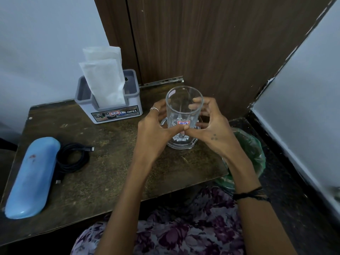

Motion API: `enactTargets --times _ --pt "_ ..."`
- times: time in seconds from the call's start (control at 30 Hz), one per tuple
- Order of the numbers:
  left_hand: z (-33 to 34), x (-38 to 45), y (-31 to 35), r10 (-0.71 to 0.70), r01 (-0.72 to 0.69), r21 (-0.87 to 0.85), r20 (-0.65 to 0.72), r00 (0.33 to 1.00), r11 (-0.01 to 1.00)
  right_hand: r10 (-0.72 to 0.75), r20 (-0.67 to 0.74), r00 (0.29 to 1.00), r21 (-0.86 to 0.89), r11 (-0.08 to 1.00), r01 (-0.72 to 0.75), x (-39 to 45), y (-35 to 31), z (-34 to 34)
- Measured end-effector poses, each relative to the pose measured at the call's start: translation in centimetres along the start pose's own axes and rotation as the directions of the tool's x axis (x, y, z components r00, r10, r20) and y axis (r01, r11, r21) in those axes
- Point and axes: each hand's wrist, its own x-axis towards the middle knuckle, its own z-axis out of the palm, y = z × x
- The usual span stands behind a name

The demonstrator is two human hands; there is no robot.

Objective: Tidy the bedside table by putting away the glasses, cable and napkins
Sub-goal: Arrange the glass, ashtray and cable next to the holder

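A clear drinking glass (183, 107) with a small label stands upright on a glass coaster (191, 143) near the table's back right. My left hand (152, 126) and my right hand (211, 126) wrap around it from both sides, thumbs meeting at the front. A blue glasses case (32, 176), shut, lies at the table's front left. Right beside it sits a coiled black cable (73, 159). White napkins (104, 78) stand upright in a grey holder (110, 111) at the back.
The dark wooden table (114, 173) stands against a brown wooden panel (202, 43). A bin lined with a green bag (253, 153) is on the floor just off the table's right edge. A white wall runs along the right.
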Motion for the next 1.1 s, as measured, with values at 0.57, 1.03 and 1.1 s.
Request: enactTargets --times 0.57,1.03,1.1 --pt "-1.3 0.4 -3.9 -0.114 0.089 0.112 0.237 0.965 0.99 0.223 -0.008 0.975 -0.25 0.944 -0.218 -2.8 1.8 1.9" --pt "1.5 1.0 -4.4 0.023 -0.017 0.07 -0.092 0.996 0.997 0.125 -0.001 0.992 0.086 0.989 -0.124 1.3 3.3 1.7" --pt "1.7 2.0 -4.4 0.027 -0.02 0.055 -0.124 0.992 0.998 0.121 -0.021 0.992 0.113 0.987 -0.118 2.5 3.7 1.9"
